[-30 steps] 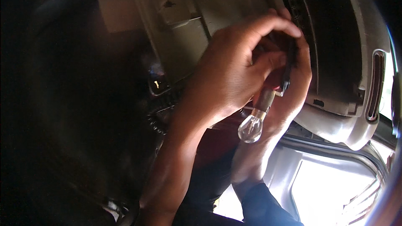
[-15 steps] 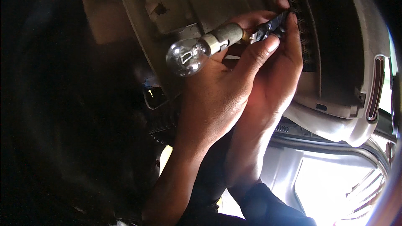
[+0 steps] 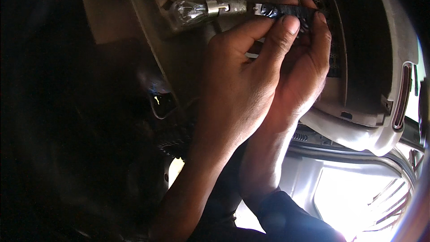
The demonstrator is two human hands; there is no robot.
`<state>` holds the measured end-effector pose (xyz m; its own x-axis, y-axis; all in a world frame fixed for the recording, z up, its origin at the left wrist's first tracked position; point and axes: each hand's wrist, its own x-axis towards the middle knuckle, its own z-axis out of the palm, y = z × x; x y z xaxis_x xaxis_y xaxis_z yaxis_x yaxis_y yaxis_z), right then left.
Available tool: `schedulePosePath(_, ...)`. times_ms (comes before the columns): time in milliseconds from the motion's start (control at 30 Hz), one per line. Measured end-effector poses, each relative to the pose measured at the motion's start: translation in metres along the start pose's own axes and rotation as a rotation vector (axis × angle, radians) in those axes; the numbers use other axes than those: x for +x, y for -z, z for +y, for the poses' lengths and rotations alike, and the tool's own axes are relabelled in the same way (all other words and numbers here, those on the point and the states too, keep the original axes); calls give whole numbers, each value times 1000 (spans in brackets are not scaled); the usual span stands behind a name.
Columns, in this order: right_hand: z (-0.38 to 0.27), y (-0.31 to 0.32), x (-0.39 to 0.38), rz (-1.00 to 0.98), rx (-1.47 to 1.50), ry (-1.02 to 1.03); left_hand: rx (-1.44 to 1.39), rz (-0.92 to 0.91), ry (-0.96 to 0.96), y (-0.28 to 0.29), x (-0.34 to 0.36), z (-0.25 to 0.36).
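A clear glass bulb (image 3: 191, 11) sits in a metal bulb socket (image 3: 232, 7), lying nearly level near the top of the view. From the socket's right end runs a short black piece (image 3: 286, 10), shiny and seemingly wrapped in tape. My left hand (image 3: 244, 78) pinches this black piece, with the thumb on its near side. Beyond it, the fingertips of my right hand (image 3: 307, 74) close on the right end of the same piece. Parts of both hands' fingers are hidden behind the thumb and the piece.
Behind the hands is a brownish panel (image 3: 156, 40) with a small hole. To the right, a pale plastic trim (image 3: 354, 132) curves round a dark recess. A bright window opening (image 3: 354, 197) lies at lower right. Deep shadow covers the left side.
The bulb and socket have swung upward, from slanting down to the left to almost level. The black piece has turned with them. Both hands have shifted slightly right, keeping their grip.
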<state>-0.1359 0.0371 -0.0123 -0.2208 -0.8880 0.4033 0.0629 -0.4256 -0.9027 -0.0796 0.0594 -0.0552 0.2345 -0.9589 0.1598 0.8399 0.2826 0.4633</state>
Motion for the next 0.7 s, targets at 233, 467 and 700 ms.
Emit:
schedulePosePath(233,5,-2,-1,53,-198,161,45,-18,9,1,0,-1)
schedulePosePath(467,0,-6,-6,157,-384,244,48,-45,6,0,-2,-5)
schedulePosePath(700,-3,-2,-10,106,-413,208,43,-7,-21,-2,-1,-4)
